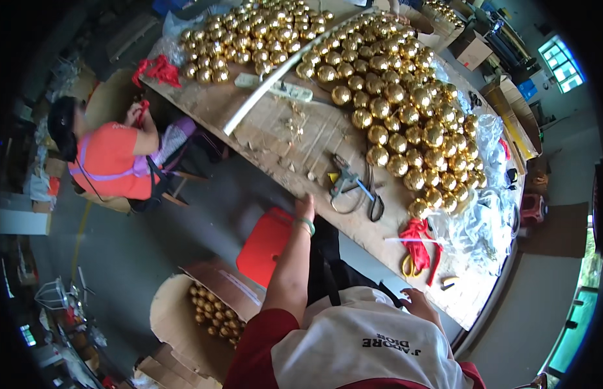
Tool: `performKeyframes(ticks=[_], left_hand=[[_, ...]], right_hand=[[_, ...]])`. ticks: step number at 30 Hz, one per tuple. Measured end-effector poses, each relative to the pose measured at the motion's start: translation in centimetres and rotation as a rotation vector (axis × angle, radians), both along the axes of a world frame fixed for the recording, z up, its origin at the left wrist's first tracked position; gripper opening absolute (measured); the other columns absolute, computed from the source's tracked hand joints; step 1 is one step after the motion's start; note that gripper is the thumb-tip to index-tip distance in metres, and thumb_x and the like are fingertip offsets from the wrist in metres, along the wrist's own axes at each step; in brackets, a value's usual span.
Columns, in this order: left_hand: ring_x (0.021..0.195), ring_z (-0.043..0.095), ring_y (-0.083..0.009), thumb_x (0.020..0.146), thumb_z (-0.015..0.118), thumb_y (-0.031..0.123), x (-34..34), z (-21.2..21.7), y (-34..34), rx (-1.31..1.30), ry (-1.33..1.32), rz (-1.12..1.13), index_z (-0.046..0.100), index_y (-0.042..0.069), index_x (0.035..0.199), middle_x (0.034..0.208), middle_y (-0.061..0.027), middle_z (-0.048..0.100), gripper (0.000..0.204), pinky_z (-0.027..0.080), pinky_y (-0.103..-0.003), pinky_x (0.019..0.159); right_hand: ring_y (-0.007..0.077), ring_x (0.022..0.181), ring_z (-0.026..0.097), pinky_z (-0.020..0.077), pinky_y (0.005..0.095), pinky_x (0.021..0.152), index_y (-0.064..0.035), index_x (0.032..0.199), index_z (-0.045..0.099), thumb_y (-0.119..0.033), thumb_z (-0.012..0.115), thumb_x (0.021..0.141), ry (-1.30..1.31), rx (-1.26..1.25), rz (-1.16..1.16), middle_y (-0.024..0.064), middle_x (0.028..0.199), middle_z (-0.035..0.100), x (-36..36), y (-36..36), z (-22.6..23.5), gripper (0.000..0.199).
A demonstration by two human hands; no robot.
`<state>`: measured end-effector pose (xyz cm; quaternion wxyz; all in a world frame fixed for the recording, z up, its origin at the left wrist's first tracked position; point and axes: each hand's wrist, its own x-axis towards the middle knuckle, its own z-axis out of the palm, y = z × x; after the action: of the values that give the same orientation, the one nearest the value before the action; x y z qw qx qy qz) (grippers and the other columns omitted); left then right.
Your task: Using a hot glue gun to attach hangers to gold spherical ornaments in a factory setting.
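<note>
My left hand (305, 209), with a green bangle at the wrist, rests at the near edge of the worktable (249, 144); its fingers are mostly hidden. Beside my waist on the right, my right hand (420, 306) is held near the table edge, fingers apart and holding nothing. Pliers (344, 176) and dark-handled scissors (374, 202) lie on the tabletop just beyond my left hand. Closer to my right hand are a red ribbon bundle (415, 241) and yellow-handled scissors (408, 264). Many shiny gold balls (405, 129) cover the table's far and right parts.
A white strip (253, 109) and a power strip (289, 91) lie across the table. Clear plastic bags (476, 223) pile at its right. Below stand a red stool (259, 246) and a cardboard box (168, 305) of gold balls. A person (113, 159) sits at left, holding something red.
</note>
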<state>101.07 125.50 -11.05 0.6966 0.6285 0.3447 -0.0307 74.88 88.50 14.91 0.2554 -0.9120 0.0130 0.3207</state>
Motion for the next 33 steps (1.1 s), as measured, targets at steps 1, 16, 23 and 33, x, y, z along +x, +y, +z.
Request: performKeyframes(ticks=[1,16,23,33], left_hand=[[0.112,0.056,-0.0375,0.088,0.059,0.037,-0.1,0.8,-0.4,-0.033,0.042,-0.049,0.050,-0.011,0.117,0.118,-0.0285,0.058,0.057,0.044,-0.040,0.096],[0.069,0.054,-0.0048,0.096,0.057,0.023,20.0,19.2,19.9,0.116,-0.148,-0.500,0.059,0.008,0.107,0.078,0.0029,0.059,0.019,0.044,-0.019,0.062],[0.086,0.061,-0.0227,0.082,0.071,0.027,45.3,15.5,22.3,0.774,-0.344,-0.557,0.054,0.006,0.111,0.095,-0.0100,0.064,0.040,0.051,-0.035,0.073],[0.106,0.054,-0.0180,0.071,0.083,0.017,52.7,13.2,21.9,0.393,-0.177,-0.882,0.047,0.002,0.130,0.119,-0.0072,0.054,0.070,0.047,-0.030,0.091]], right_hand=[[0.0347,0.100,0.061,0.0484,0.0409,0.087,-0.0044,0.112,0.063,-0.022,0.067,0.085,-0.019,0.013,-0.016,0.0196,0.105,0.064,0.2,0.2,0.0,0.032],[0.0343,0.097,0.064,0.0510,0.0410,0.086,-0.0074,0.114,0.062,-0.023,0.067,0.084,0.090,0.168,-0.004,0.0189,0.111,0.063,22.9,14.2,-5.2,0.035],[0.0274,0.089,0.067,0.0537,0.0381,0.077,-0.0047,0.113,0.062,-0.018,0.068,0.083,0.287,0.128,-0.297,0.0163,0.107,0.065,27.1,18.3,-6.3,0.034],[0.0322,0.069,0.063,0.0506,0.0403,0.061,-0.0004,0.091,0.058,-0.022,0.067,0.085,0.011,0.054,-0.566,0.0170,0.080,0.062,27.0,23.3,-8.8,0.024]])
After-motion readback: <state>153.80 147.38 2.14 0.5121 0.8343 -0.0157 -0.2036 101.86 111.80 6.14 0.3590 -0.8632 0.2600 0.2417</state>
